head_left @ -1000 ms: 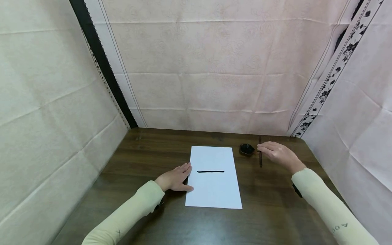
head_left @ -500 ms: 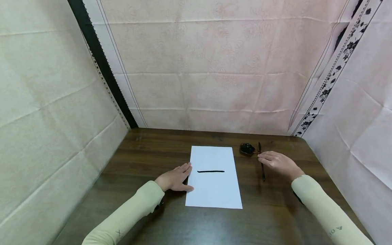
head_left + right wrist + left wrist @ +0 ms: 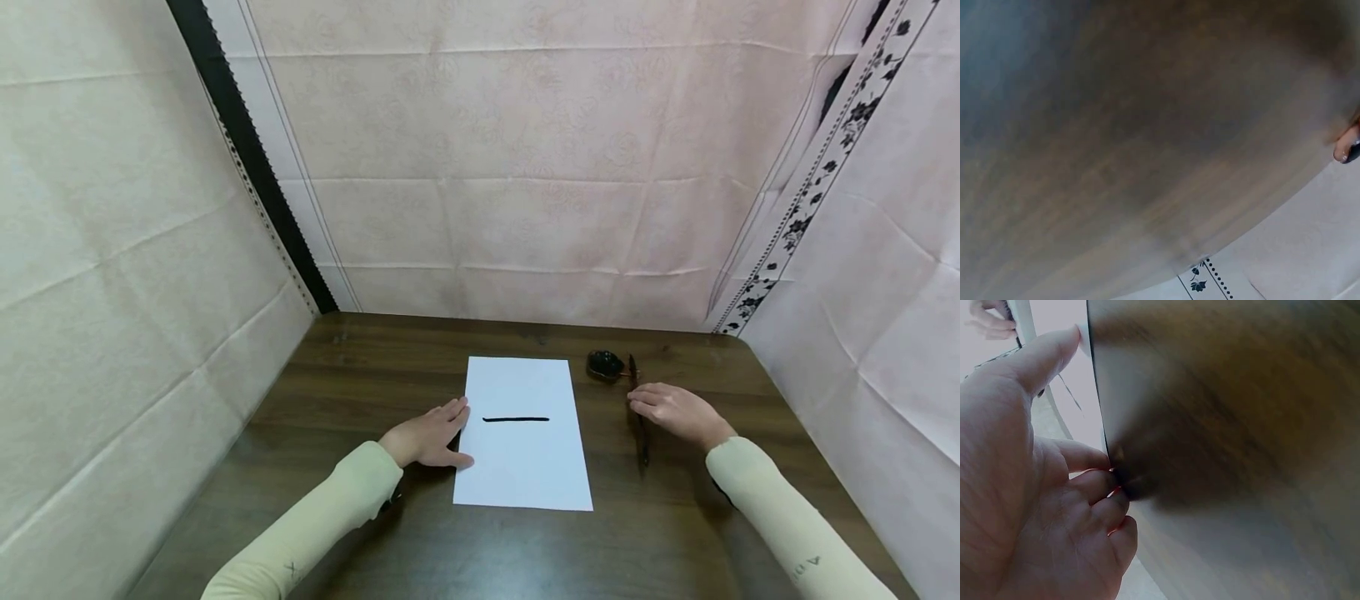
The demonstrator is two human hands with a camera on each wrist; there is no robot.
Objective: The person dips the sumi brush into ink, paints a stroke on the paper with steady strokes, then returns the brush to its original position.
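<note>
A white paper sheet [image 3: 525, 467] bears one horizontal black stroke [image 3: 516, 419] across its middle. My left hand [image 3: 429, 437] lies flat at the sheet's left edge, fingertips and thumb on the paper; in the left wrist view its palm and the thumb [image 3: 1047, 359] show beside the edge. To the right of the sheet, my right hand [image 3: 675, 412] pinches a slim dark ink brush [image 3: 642, 446] that points away from me, held close over the table. Only a fingertip [image 3: 1341, 152] of that hand shows in the right wrist view.
A glossy black ink dish [image 3: 604, 365] stands just beyond the brush, with a thin brown piece at its right side. The wooden table [image 3: 360, 358] has pale cloth hung behind it and on both sides, the right one with a black floral border [image 3: 797, 225].
My right hand has drawn the brush toward me, away from beside the ink dish, and its near end now sits lower. The left hand and paper have stayed put.
</note>
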